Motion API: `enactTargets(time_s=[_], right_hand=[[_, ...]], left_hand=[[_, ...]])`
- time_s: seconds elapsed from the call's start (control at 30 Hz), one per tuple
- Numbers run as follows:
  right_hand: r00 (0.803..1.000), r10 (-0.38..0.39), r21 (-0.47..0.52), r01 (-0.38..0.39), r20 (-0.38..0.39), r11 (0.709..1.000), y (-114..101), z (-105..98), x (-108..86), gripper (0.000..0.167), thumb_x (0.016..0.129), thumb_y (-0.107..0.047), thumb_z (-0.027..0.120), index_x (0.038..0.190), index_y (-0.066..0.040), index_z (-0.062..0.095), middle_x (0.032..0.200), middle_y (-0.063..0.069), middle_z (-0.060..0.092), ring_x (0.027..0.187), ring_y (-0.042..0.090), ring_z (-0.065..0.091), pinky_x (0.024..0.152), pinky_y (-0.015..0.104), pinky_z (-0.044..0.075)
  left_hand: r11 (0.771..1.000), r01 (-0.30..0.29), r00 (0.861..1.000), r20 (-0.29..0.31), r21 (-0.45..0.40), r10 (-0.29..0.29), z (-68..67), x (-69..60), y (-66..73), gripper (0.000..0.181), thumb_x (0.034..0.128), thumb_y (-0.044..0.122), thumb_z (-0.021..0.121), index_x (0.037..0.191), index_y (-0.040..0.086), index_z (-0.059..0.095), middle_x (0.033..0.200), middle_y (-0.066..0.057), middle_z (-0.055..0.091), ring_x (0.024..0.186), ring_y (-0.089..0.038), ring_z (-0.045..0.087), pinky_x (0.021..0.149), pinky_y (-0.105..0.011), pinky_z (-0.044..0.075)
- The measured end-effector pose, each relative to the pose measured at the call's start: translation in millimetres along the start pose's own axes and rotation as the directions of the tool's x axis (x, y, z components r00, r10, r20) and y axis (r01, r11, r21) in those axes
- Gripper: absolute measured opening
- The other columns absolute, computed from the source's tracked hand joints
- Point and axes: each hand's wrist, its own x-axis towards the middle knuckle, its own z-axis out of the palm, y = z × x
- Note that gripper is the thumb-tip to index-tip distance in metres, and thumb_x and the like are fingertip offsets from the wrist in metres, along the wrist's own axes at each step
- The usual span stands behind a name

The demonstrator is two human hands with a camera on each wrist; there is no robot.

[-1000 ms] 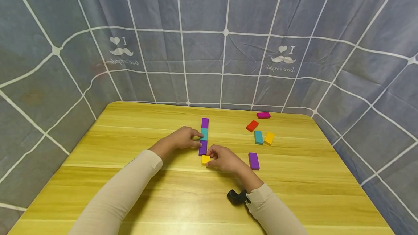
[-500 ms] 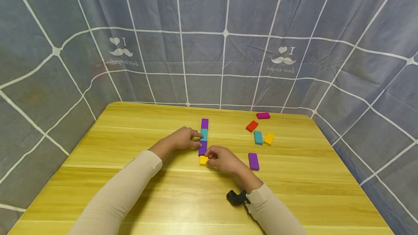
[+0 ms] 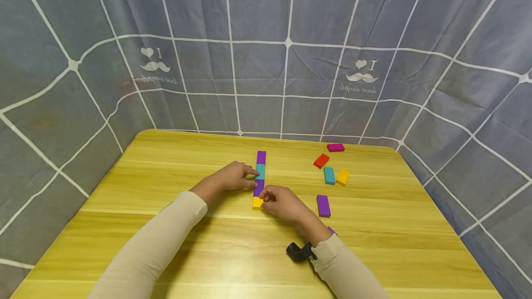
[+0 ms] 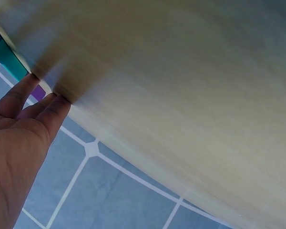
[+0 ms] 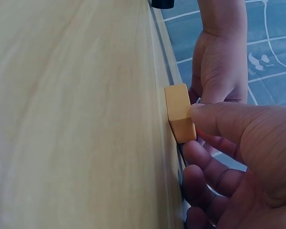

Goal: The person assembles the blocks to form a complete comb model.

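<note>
Yellow block (image 3: 256, 203) ends the row (image 3: 261, 182); row's length points forward.

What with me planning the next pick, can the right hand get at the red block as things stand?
Probably yes: no block shows between the right hand and the red block, though it would first have to release the yellow block it pinches.

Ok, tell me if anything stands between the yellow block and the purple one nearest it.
Nothing visible does. The right hand holds the yellow block at the near end of the purple block, with no gap I can make out; the left hand is beside the row.
</note>
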Motion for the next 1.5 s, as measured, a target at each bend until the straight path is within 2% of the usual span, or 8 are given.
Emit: enactTargets(time_s=[0.3, 0.5, 0.63, 0.73, 0.9, 1.2, 1.37, 1.5], right_hand=[[1.0, 0.022, 0.012, -0.022, -0.011, 1.0, 0.0, 0.8, 0.0, 0.01, 0.09, -0.009, 0.07, 0.098, -0.011, 0.065, 0.084, -0.003, 0.058, 0.078, 0.014, 0.052, 0.072, 0.028, 0.045], [0.998, 0.064, 0.029, -0.065, 0.029, 0.997, -1.9, -4.6, 0.0, 0.01, 0.091, -0.014, 0.071, 0.1, -0.013, 0.066, 0.088, -0.003, 0.06, 0.082, 0.015, 0.055, 0.076, 0.031, 0.047], [0.997, 0.058, 0.055, -0.061, 0.055, 0.997, -6.0, -14.8, -3.1, 0.013, 0.092, -0.015, 0.07, 0.103, -0.01, 0.067, 0.092, -0.003, 0.062, 0.086, 0.016, 0.057, 0.078, 0.033, 0.048], [0.998, 0.036, 0.077, -0.04, 0.046, 0.996, -9.5, -25.8, -7.8, 0.017, 0.093, -0.015, 0.069, 0.107, -0.006, 0.067, 0.096, 0.0, 0.063, 0.088, 0.017, 0.057, 0.076, 0.033, 0.049], [0.999, 0.038, 0.085, -0.037, -0.004, 0.996, -8.4, -47.6, -17.7, 0.024, 0.093, -0.018, 0.069, 0.112, -0.003, 0.066, 0.108, 0.009, 0.064, 0.093, 0.021, 0.058, 0.079, 0.035, 0.05], [0.993, 0.072, 0.102, -0.062, -0.098, 0.993, 14.1, -82.0, -46.5, 0.026, 0.096, -0.022, 0.067, 0.116, -0.005, 0.064, 0.117, 0.015, 0.061, 0.099, 0.024, 0.058, 0.081, 0.035, 0.051], [0.987, 0.111, 0.117, -0.097, -0.115, 0.988, 30.2, -96.0, -63.6, 0.023, 0.098, -0.012, 0.063, 0.116, 0.001, 0.062, 0.115, 0.02, 0.06, 0.099, 0.029, 0.059, 0.079, 0.042, 0.052], [0.98, 0.142, 0.115, -0.127, -0.137, 0.985, 44.9, -105.7, -76.9, 0.026, 0.097, -0.012, 0.063, 0.117, 0.004, 0.06, 0.112, 0.016, 0.062, 0.099, 0.029, 0.059, 0.077, 0.041, 0.052]], left_hand=[[1.0, -0.003, 1.0, -0.002, -0.005, 0.003, -1.1, -0.7, 2.3, 0.043, 0.0933, 0.03, 0.07, 0.129, 0.008, 0.067, 0.124, -0.012, 0.067, 0.092, -0.019, 0.061, 0.094, -0.039, 0.048], [1.0, 0.012, 1.0, 0.003, -0.01, -0.012, 0.2, 0.1, 2.7, 0.043, 0.0937, 0.031, 0.07, 0.131, 0.009, 0.067, 0.132, -0.014, 0.063, 0.111, -0.027, 0.063, 0.102, -0.043, 0.046], [1.0, 0.019, 1.0, 0.007, -0.019, -0.019, 0.7, 0.4, 2.4, 0.043, 0.0936, 0.031, 0.07, 0.131, 0.009, 0.067, 0.131, -0.013, 0.064, 0.11, -0.026, 0.063, 0.101, -0.043, 0.046], [0.999, 0.026, 1.0, 0.011, -0.031, -0.025, 0.9, 0.8, 2.4, 0.043, 0.0935, 0.031, 0.07, 0.131, 0.009, 0.067, 0.13, -0.013, 0.064, 0.109, -0.025, 0.063, 0.1, -0.042, 0.047], [0.998, 0.04, 0.999, 0.019, -0.038, -0.04, 1.1, 1.3, 2.5, 0.045, 0.0934, 0.032, 0.07, 0.132, 0.01, 0.066, 0.134, -0.012, 0.062, 0.122, -0.029, 0.058, 0.106, -0.043, 0.043], [0.997, 0.045, 0.999, 0.025, -0.057, -0.043, 0.1, 0.2, 2.7, 0.044, 0.0942, 0.03, 0.069, 0.133, 0.009, 0.065, 0.133, -0.012, 0.063, 0.124, -0.03, 0.056, 0.107, -0.044, 0.041], [0.995, 0.047, 0.999, 0.015, -0.089, -0.046, -1.0, -0.9, 1.0, 0.044, 0.0947, 0.029, 0.069, 0.134, 0.009, 0.064, 0.13, -0.009, 0.065, 0.119, -0.025, 0.058, 0.106, -0.043, 0.042], [0.993, 0.044, 0.999, 0.014, -0.108, -0.043, -0.5, -2.0, -0.5, 0.045, 0.0941, 0.03, 0.07, 0.133, 0.009, 0.065, 0.114, -0.005, 0.07, 0.108, -0.021, 0.058, 0.1, -0.04, 0.044]])
